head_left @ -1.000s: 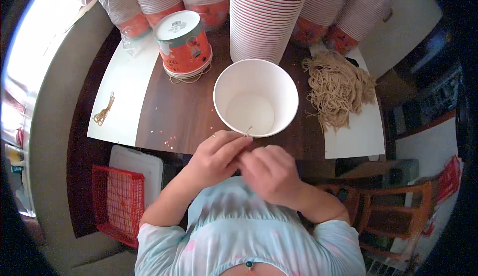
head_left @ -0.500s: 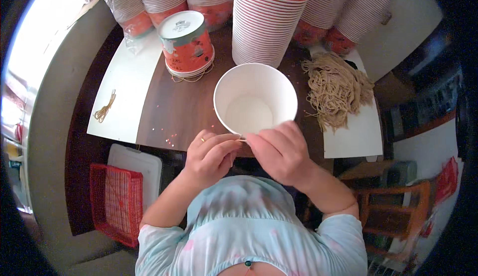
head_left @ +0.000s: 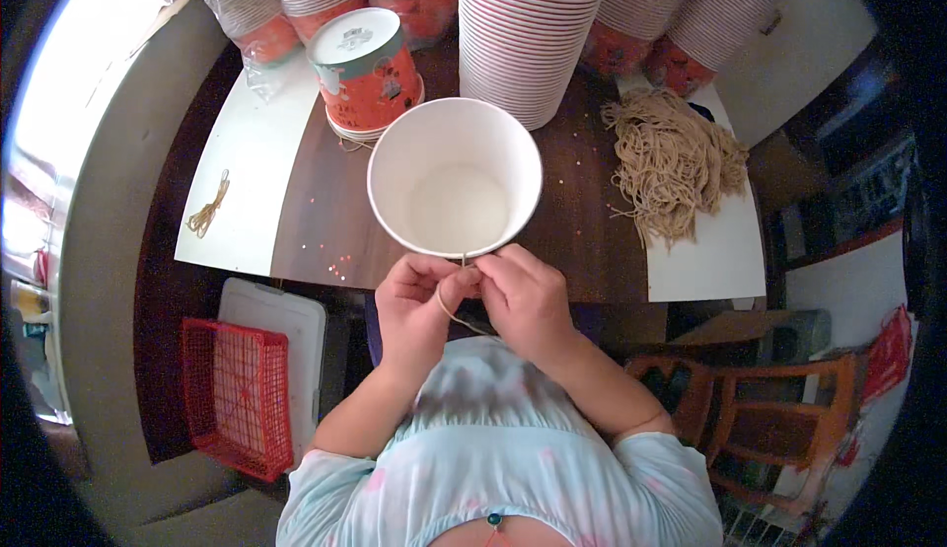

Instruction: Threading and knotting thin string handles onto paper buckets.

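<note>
We had our left hand and right hand nearly touching, fingertips pinched together on a thin tan cord right at the near rim of the white tub. The tub was at the front of the brown table, mouth facing us, and a slack loop of cord drooped below our fingers. Our take: a small, close pinch beside the rim seemed best, with the loop hanging free so it couldn't snag. We'd also have gone light on the rim, since it'd probably flex if leaned on.
</note>
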`<action>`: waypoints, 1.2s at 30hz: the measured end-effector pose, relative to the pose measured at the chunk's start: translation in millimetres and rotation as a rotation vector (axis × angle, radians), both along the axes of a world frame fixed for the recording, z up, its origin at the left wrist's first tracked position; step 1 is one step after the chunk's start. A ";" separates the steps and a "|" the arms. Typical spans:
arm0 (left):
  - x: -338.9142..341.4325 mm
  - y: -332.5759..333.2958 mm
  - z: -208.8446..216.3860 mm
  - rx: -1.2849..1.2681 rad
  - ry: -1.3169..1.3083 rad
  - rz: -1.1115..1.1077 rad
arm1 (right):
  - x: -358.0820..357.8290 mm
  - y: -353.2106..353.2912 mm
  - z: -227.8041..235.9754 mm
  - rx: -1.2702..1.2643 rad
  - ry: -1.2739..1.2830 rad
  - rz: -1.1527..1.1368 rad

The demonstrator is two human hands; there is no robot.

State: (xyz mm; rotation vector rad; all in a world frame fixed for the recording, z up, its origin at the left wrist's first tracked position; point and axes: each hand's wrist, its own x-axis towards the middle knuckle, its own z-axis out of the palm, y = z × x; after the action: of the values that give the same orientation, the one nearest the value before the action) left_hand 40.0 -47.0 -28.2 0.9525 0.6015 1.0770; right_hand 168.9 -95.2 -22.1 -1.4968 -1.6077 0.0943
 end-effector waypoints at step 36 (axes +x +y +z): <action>-13.7 9.4 10.1 1.181 0.770 0.284 | -13.1 7.4 -8.7 -0.436 1.690 0.172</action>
State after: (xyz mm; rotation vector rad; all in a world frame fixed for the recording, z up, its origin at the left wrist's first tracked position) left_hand 26.3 -37.6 -18.1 2.4322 0.7156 1.3061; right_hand 155.8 -87.7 -30.8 -0.9008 -0.2687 1.4350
